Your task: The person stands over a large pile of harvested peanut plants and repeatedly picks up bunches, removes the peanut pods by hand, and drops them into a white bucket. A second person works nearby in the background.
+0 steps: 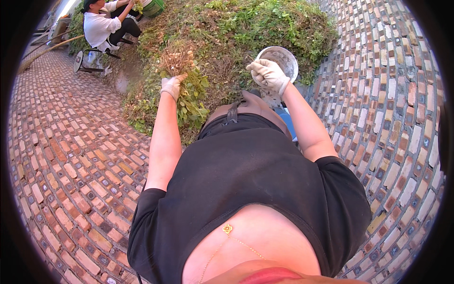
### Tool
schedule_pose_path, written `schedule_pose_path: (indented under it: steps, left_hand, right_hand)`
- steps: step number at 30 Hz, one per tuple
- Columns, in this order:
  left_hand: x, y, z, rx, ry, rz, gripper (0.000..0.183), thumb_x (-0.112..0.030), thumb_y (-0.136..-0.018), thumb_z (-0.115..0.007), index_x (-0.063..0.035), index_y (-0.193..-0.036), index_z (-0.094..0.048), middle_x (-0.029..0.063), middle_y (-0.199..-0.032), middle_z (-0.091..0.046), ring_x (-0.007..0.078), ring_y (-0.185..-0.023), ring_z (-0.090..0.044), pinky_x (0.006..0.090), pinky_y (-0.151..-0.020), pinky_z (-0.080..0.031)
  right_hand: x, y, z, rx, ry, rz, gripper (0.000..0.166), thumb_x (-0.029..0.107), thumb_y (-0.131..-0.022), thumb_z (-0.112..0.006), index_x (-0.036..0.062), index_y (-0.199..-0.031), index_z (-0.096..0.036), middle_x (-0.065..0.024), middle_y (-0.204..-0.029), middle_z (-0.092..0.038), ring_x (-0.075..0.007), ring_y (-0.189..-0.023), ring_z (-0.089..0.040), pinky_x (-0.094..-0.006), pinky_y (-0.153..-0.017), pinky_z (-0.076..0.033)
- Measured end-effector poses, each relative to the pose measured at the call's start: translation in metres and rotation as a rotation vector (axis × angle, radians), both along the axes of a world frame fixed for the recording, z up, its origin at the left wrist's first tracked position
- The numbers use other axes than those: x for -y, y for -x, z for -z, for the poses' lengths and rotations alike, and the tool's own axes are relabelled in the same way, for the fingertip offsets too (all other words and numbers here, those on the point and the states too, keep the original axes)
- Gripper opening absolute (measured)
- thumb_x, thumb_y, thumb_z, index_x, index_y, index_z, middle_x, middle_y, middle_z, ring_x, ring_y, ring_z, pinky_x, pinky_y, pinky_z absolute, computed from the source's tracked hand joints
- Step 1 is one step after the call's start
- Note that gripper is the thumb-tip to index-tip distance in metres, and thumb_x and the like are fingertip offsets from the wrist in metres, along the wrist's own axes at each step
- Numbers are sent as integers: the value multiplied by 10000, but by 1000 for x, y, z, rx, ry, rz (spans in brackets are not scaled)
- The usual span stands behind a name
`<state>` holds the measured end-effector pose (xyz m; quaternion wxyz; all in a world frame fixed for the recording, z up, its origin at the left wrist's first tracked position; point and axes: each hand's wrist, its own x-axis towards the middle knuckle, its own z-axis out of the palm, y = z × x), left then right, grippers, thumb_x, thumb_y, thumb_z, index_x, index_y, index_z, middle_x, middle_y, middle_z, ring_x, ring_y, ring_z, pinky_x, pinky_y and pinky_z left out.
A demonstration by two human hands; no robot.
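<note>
My left hand [172,86], in a pale work glove, grips a bunch of peanut plants [191,103] by the stems. The roots, with peanut pods [177,60] among them, point away from me, and the green leaves hang back toward my lap. My right hand [267,74], gloved as well, is curled closed over the near left rim of a white bucket [282,56]. A thin stalk shows by its fingertips; whether the hand holds it, I cannot tell. The bucket's inner wall is smeared with dirt, and my hand hides part of its mouth.
A large heap of pulled peanut plants [227,28] spreads in front of me. At the far left a seated person [101,28] handles plants near a green bucket [153,9]. Beside them lies a stool [78,61]. Brick paving [71,142] runs along both sides. Something blue [286,119] is under my right forearm.
</note>
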<state>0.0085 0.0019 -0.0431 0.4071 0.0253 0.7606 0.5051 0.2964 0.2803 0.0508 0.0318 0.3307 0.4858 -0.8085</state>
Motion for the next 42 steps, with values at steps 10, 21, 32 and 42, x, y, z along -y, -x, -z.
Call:
schedule_pose_path:
  steps: [10, 21, 32, 42]
  left_hand:
    - [-78, -49, -56, 453, -454, -167, 781, -582, -936, -318, 81, -1342, -388, 213, -1371, -451, 298, -1283, -425, 374, -1091, -346]
    - [-82, -68, -74, -65, -218, 55, 307, -135, -908, -558, 40, -1153, -613, 110, -1191, -632, 165, -1159, -546, 261, -1044, -364]
    - [-51, -7, 5, 29, -272, -174, 428, -184, -949, -418, 149, -1213, -468, 241, -1210, -570, 305, -1133, -554, 336, -989, -438]
    - [-31, 7, 1, 43, -342, 295, 860, -519, -893, -78, 192, -1225, -429, 285, -1321, -471, 331, -1227, -482, 333, -1066, -372]
  right_hand:
    - [46, 66, -34, 2, -180, -132, 279, 313, -893, -628, 40, -947, -613, 9, -689, -562, -50, -527, -489, -199, -458, -381]
    - [71, 105, -1, -124, -747, -338, 352, 367, -816, -622, 26, -891, -664, -136, -752, -644, -202, -702, -630, -313, -664, -487]
    - [48, 63, -14, 3, 282, -87, 245, 229, -890, -540, 6, -965, -609, 27, -698, -526, -23, -510, -425, -166, -408, -309]
    - [-37, 6, 33, -91, 584, 524, 286, 174, -959, -444, -65, -1004, -594, -109, -802, -639, -193, -686, -649, -259, -572, -582]
